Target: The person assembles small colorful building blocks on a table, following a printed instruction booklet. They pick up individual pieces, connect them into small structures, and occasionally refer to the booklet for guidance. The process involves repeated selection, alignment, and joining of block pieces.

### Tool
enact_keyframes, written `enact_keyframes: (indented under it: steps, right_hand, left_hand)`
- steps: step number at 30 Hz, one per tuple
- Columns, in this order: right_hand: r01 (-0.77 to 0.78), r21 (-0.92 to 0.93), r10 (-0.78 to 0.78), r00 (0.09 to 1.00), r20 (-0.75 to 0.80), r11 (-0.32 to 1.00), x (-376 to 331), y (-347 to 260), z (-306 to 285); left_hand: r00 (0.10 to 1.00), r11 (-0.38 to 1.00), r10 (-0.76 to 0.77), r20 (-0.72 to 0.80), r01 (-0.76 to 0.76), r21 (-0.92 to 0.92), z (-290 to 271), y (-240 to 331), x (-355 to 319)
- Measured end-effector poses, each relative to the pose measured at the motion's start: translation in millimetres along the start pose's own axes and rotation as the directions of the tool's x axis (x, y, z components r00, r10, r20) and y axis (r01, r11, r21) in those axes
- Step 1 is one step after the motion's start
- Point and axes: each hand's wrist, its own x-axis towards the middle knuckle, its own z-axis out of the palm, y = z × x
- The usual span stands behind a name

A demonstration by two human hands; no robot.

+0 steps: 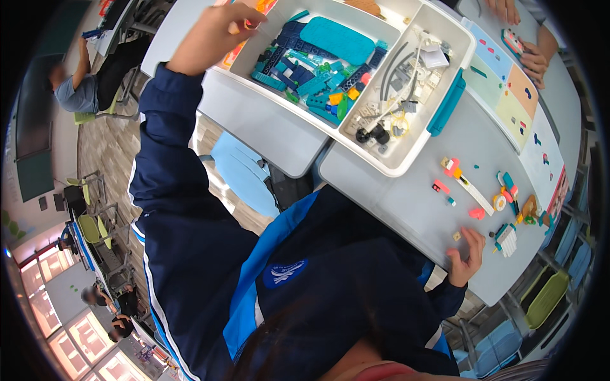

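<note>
My left hand (219, 35) is raised at the left end of a white sorting tray (406, 166), its fingers pinched on a small red toy piece (248, 25) that is mostly hidden. Teal and navy building bricks (305, 79) fill the tray's large compartment under a flat teal plate (337, 40). On the table's near edge my right hand (466, 257) rests with fingers curved and apart, nothing between them. A tiny beige piece (457, 236) lies just beyond its fingertips. Farther up are a pink brick (477, 214), a long white beam with a pink end (471, 189) and a grey-white brick assembly (506, 239).
White and grey parts with thin hoses (406, 79) occupy the tray's narrow right compartment. An open instruction booklet (508, 95) lies right of the tray. Another person's hand (535, 62) holds a small brick build (511, 42) at the far right. A blue chair (244, 168) stands below the table.
</note>
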Motion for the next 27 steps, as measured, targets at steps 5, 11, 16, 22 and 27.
enact_keyframes:
  steps: [5, 11, 16, 22, 27]
  right_hand:
    - [-0.068, 0.020, 0.068, 0.998, -0.001, 0.997, -4.7, 4.4, -0.7]
    - [-0.070, 0.030, 0.070, 0.998, 0.003, 0.997, -3.5, 7.5, -1.3]
    - [-0.073, 0.017, 0.074, 0.997, -0.016, 0.997, -5.3, 11.3, -0.2]
    - [-0.066, 0.019, 0.067, 0.998, -0.014, 0.998, -4.6, 8.3, 0.4]
    - [-0.074, 0.004, 0.074, 0.997, -0.018, 0.997, -2.9, 3.9, 1.0]
  left_hand:
    - [0.991, 0.992, 0.042, 0.123, -0.056, 0.114, -25.7, -5.5, 8.1]
    - [0.971, 0.889, 0.105, 0.216, -0.189, 0.418, 22.9, 5.2, -3.9]
    - [0.953, 0.692, 0.192, 0.234, -0.301, 0.657, 48.0, -2.8, -2.4]
    - [0.952, 0.786, 0.218, 0.215, -0.302, 0.540, 40.1, 0.1, -1.9]
    - [0.996, 0.990, -0.052, -0.075, 0.042, -0.133, -4.2, 17.2, -11.1]
